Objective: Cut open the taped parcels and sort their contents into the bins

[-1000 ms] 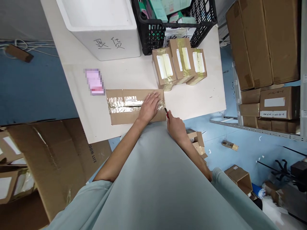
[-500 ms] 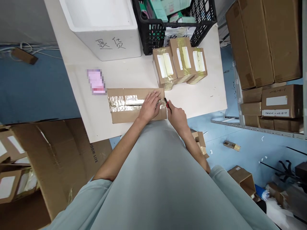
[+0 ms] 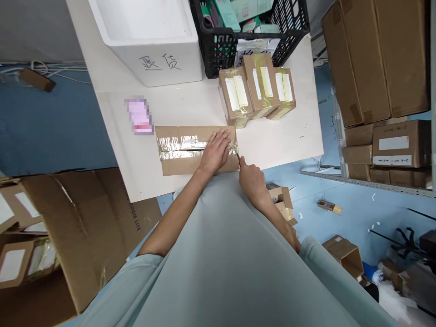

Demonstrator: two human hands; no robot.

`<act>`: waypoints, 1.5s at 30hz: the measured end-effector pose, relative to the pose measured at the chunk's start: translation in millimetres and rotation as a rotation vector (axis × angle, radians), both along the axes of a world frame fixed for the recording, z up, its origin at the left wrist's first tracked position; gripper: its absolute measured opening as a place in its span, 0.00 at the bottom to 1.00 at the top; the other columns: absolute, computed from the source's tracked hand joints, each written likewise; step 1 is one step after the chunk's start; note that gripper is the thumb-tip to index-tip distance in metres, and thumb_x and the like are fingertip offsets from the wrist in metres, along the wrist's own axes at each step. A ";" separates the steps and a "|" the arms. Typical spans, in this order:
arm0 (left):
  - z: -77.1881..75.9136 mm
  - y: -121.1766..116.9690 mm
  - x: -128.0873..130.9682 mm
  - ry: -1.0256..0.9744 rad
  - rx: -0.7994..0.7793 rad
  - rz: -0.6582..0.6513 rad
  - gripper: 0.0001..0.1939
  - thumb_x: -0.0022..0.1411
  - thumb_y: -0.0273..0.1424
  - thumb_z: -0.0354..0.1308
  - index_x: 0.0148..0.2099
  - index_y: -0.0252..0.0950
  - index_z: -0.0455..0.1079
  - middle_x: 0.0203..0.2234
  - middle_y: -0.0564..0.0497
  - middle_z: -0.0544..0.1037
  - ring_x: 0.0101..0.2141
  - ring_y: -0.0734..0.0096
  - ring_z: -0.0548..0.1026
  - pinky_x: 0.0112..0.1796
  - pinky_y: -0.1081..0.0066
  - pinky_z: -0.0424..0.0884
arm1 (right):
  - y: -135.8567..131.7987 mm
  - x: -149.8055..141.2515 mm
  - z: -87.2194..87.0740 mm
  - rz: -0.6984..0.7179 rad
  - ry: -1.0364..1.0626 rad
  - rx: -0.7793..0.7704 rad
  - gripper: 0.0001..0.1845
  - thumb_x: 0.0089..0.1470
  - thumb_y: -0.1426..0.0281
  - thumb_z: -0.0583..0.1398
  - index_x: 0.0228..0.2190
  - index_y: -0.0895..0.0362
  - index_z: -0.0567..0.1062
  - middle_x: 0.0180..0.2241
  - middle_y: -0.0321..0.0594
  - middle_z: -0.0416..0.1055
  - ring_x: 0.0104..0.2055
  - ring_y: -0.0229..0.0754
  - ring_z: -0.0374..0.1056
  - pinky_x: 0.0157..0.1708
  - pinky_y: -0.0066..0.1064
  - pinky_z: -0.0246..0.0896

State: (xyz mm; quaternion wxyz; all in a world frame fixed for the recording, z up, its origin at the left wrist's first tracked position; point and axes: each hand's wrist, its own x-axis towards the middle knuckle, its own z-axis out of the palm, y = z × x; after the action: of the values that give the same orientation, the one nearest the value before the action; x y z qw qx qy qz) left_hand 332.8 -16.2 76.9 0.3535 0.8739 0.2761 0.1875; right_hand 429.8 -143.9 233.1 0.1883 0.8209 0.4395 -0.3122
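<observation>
From my remote seat I look through one camera worn on the person's head, facing forward and steeply down. The shirt [image 3: 218, 254] looms nearest, filling my lower middle; the left hand [image 3: 215, 152] and right hand [image 3: 252, 180] sit farther off, near the centre. Beyond them the tabletop [image 3: 272, 141] runs toward my top edge, and my wide view takes in the floor [image 3: 354, 220] on the right

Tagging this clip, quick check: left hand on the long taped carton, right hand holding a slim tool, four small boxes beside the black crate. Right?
Not quite: the head view shows three small boxes beside the black crate, not four. The rest stands: left hand on the long taped carton, right hand holding a slim tool.
</observation>
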 end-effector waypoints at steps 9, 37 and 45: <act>0.4 1.9 0.2 -0.010 0.014 0.005 0.21 0.85 0.40 0.44 0.64 0.39 0.74 0.74 0.39 0.73 0.78 0.51 0.64 0.79 0.37 0.55 | 32.2 16.5 -8.0 -0.014 -0.028 0.102 0.33 0.79 0.74 0.45 0.80 0.62 0.57 0.53 0.63 0.83 0.59 0.58 0.81 0.57 0.44 0.74; 18.2 85.1 15.9 0.331 0.350 -0.517 0.44 0.72 0.38 0.58 0.81 0.20 0.56 0.68 0.23 0.75 0.65 0.28 0.77 0.69 0.40 0.70 | -26.1 24.6 -1.5 -0.099 0.129 0.169 0.32 0.81 0.66 0.51 0.79 0.53 0.61 0.54 0.50 0.87 0.55 0.56 0.84 0.53 0.37 0.71; 59.8 83.4 17.1 0.528 0.398 -0.547 0.36 0.80 0.35 0.44 0.79 0.16 0.57 0.63 0.21 0.78 0.60 0.37 0.81 0.62 0.47 0.76 | -27.8 31.8 -16.0 -0.107 0.152 0.267 0.32 0.80 0.65 0.51 0.78 0.54 0.63 0.52 0.49 0.88 0.52 0.56 0.84 0.51 0.37 0.70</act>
State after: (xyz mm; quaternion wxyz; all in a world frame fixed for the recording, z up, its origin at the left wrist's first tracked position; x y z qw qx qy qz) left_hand 349.9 67.1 136.7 0.1316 0.9841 0.0738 -0.0937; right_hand 461.6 -171.7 217.1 0.0271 0.8348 0.4459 -0.3218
